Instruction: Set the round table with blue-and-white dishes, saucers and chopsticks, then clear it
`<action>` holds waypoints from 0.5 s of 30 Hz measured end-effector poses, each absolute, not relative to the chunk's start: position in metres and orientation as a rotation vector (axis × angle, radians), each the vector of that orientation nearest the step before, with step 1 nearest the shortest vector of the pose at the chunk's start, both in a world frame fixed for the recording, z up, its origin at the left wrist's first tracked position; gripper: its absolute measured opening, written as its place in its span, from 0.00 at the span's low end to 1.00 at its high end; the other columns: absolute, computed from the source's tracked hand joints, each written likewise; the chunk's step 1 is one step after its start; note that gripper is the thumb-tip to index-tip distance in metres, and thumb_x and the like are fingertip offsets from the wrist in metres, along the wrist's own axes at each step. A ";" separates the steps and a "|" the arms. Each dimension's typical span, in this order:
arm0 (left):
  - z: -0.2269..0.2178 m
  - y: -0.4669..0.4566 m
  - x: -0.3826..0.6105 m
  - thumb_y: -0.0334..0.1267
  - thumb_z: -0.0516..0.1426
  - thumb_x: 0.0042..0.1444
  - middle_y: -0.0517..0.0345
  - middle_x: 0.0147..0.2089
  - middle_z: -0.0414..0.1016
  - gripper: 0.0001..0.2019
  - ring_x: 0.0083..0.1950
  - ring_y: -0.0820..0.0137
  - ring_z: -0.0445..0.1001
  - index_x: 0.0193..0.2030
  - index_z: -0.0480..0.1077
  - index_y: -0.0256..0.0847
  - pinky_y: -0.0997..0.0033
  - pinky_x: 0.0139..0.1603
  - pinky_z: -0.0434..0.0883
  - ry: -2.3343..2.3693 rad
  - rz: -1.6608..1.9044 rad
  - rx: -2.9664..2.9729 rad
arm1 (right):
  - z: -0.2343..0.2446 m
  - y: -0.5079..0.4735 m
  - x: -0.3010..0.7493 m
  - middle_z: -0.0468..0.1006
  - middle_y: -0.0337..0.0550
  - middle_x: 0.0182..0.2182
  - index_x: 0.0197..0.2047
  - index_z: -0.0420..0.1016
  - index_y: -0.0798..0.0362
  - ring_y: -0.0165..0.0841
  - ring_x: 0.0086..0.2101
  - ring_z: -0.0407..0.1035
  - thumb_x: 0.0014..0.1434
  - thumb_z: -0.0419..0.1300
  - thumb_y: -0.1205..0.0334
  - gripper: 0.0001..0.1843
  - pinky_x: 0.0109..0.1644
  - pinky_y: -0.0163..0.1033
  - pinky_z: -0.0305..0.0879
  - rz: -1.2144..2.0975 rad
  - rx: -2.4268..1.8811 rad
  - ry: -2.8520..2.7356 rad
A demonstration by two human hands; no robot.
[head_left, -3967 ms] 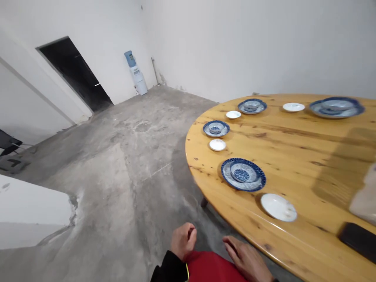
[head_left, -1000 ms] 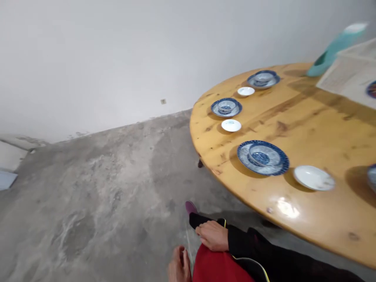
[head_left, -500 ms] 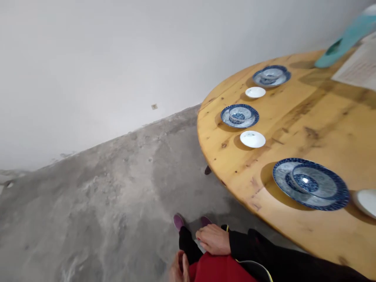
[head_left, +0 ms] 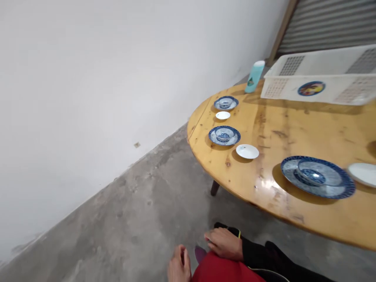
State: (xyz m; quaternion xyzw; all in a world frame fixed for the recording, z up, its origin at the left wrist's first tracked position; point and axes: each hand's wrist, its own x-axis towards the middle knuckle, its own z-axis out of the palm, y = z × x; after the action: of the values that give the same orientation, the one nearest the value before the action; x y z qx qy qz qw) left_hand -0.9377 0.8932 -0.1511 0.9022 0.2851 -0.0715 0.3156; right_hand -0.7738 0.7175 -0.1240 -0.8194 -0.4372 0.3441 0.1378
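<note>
My left hand [head_left: 179,264] is at the bottom, its fingers loosely curled and nothing showing in them. To its right, my right hand [head_left: 225,243] is in front of my red clothing, back upward, fingers bent together and nothing visible in them. Neither hand touches the wooden table [head_left: 249,184]. The nearest tableware is a blue-and-white plate [head_left: 289,174] with a clear glass bowl [head_left: 326,172] on it. White dishes, one of them [head_left: 247,151] to the left, stand beside such plates. Farther back are a second patterned plate [head_left: 211,135] and a third [head_left: 216,105], each carrying a bowl.
A white plastic basket [head_left: 282,89] stands on the table's far side, next to a turquoise bottle [head_left: 254,77]. A white wall [head_left: 102,78] borders the grey concrete floor [head_left: 132,227] on the left. One table leg [head_left: 215,188] shows below the rim.
My view has swung up and to the right, bringing the basket and a corrugated shutter into sight. Both hands stay low in front of me, fingers still curled. The tableware has not been moved.
</note>
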 end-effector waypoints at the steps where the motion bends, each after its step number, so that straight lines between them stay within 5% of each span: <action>1: -0.150 0.900 -0.927 0.39 0.44 0.70 0.48 0.46 0.83 0.17 0.48 0.65 0.82 0.46 0.74 0.42 0.72 0.48 0.72 0.718 -0.213 2.386 | -0.123 0.722 -0.771 0.82 0.58 0.46 0.49 0.78 0.54 0.49 0.49 0.77 0.64 0.51 0.63 0.17 0.49 0.47 0.66 1.011 -2.401 -1.204; 8: -0.143 0.934 -0.840 0.41 0.50 0.66 0.48 0.49 0.83 0.13 0.51 0.60 0.82 0.49 0.75 0.45 0.68 0.49 0.73 0.482 -0.541 2.426 | -0.126 0.761 -0.725 0.83 0.53 0.46 0.49 0.79 0.52 0.46 0.48 0.78 0.64 0.51 0.64 0.18 0.50 0.45 0.67 1.020 -2.452 -0.971; 15: -0.151 1.014 -0.769 0.36 0.44 0.69 0.50 0.48 0.84 0.17 0.49 0.66 0.82 0.50 0.74 0.43 0.73 0.50 0.73 0.640 -0.405 2.486 | -0.124 0.841 -0.620 0.82 0.57 0.48 0.50 0.80 0.54 0.48 0.50 0.77 0.63 0.54 0.62 0.17 0.51 0.46 0.67 0.976 -2.394 -1.072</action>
State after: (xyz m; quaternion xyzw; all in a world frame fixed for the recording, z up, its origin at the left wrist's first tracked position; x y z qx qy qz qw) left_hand -0.7693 1.0137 -0.1506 0.9216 0.2373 -0.1501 0.2679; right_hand -0.6199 0.8408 -0.1241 -0.8428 -0.3774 0.3437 0.1703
